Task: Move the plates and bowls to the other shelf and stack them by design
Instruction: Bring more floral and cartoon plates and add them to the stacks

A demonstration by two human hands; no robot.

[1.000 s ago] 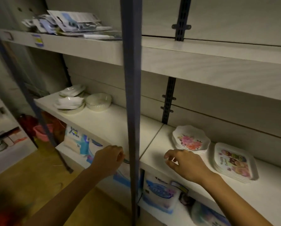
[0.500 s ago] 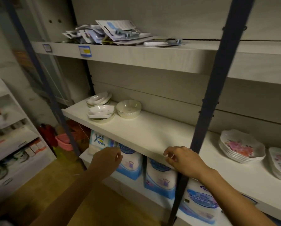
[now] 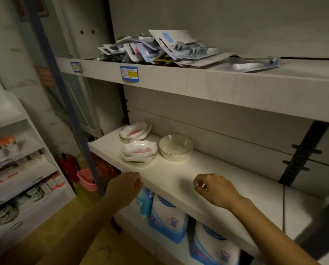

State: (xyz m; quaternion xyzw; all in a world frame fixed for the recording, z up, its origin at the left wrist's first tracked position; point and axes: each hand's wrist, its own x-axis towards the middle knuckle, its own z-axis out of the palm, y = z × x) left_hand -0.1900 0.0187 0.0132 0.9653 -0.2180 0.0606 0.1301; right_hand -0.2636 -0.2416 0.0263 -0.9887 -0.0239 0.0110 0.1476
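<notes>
A: where's the crockery vs hands?
B: two floral dish stacks (image 3: 139,152) (image 3: 135,131) and round bowl (image 3: 175,147) at shelf (image 3: 179,176) far-left end, beyond both hands. left hand (image 3: 125,186) loosely curled at front edge, right hand (image 3: 215,188) half-curled above board, both holding nothing
A: surroundings?
B: blister packs (image 3: 160,47) on shelf above, blue packs (image 3: 168,220) below, wood floor

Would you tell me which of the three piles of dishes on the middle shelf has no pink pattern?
The round ribbed bowl, rightmost of the three: plain cream inside, while both scalloped stacks left of it show pink.
</notes>
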